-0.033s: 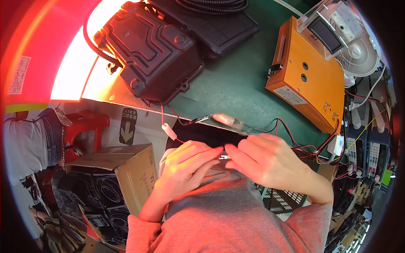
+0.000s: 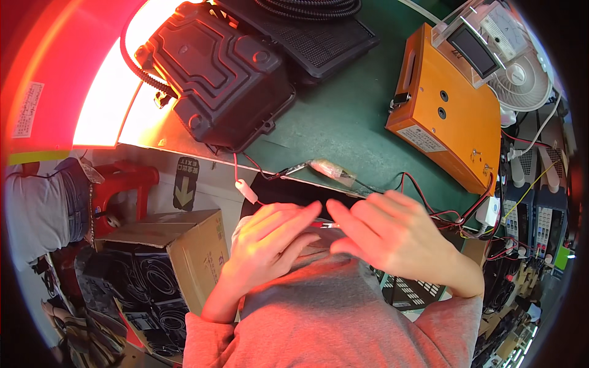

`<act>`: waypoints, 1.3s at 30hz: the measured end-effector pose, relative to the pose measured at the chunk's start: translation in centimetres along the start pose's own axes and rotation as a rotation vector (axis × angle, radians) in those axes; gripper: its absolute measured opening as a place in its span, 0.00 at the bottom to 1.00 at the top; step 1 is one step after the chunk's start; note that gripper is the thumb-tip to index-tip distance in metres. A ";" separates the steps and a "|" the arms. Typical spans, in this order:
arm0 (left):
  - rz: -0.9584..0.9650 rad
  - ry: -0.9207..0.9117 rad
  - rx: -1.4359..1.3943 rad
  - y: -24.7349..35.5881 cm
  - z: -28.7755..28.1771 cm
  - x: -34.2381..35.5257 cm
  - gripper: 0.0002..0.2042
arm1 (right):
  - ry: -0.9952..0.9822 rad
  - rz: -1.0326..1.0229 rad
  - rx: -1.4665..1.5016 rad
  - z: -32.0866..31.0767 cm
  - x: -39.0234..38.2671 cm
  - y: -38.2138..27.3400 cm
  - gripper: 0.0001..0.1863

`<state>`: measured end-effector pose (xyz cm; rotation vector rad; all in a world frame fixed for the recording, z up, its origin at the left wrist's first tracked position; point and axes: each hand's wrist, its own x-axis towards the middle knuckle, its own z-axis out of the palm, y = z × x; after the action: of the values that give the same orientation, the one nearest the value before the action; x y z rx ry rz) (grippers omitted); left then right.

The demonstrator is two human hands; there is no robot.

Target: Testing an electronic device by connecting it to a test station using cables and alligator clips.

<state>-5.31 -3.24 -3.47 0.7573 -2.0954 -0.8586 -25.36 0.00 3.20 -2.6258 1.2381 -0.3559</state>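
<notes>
My left hand [image 2: 270,242] is curled round a red wire, with its index finger and thumb parted at the tips. This wire runs down from a white inline holder [image 2: 246,191]. In the gap between my hands shows a small red-sleeved metal end [image 2: 325,225]. My right hand [image 2: 389,236] faces it with bent fingers, its thumb beside the metal end; what lies inside its fingers is hidden. Just beyond, at the bench edge, a clear-wrapped piece [image 2: 331,170] joins black leads. The black ridged case [image 2: 215,67] from which the wires come stands beyond my left hand.
An orange box [image 2: 454,116] with a meter on top stands at the right of the green bench [image 2: 325,132], with red and black leads [image 2: 423,196]. A fan [image 2: 521,83] is behind it. At lower left are a cardboard box [image 2: 199,257] and a red stool [image 2: 126,187].
My fingertips, nearly touching before, have moved slightly apart, and more of the red-sleeved metal end shows between them. The wrapped piece and its black lead have shifted a little.
</notes>
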 end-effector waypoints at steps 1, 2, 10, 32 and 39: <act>0.033 0.032 0.079 0.2 -0.7 0.2 0.18 | 0.095 0.036 -0.014 -0.9 0.0 -0.4 0.13; 0.071 0.063 0.155 0.4 -1.8 0.4 0.20 | 0.190 0.076 -0.032 -1.9 -0.2 -0.9 0.16; 0.103 0.259 0.885 -2.7 -13.4 3.8 0.33 | -0.554 0.081 0.055 2.6 -7.4 -3.0 0.09; 0.299 -0.382 0.851 1.0 -9.8 15.1 0.38 | -0.307 0.017 0.397 2.8 -2.7 -2.8 0.31; 0.232 -0.388 0.547 2.8 -9.4 12.4 0.49 | 0.080 0.077 0.723 0.9 -1.3 -2.3 0.26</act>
<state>-5.34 -13.64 8.40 0.6300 -2.7536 -0.3135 -24.17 2.52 2.91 -1.9554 0.9790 -0.7384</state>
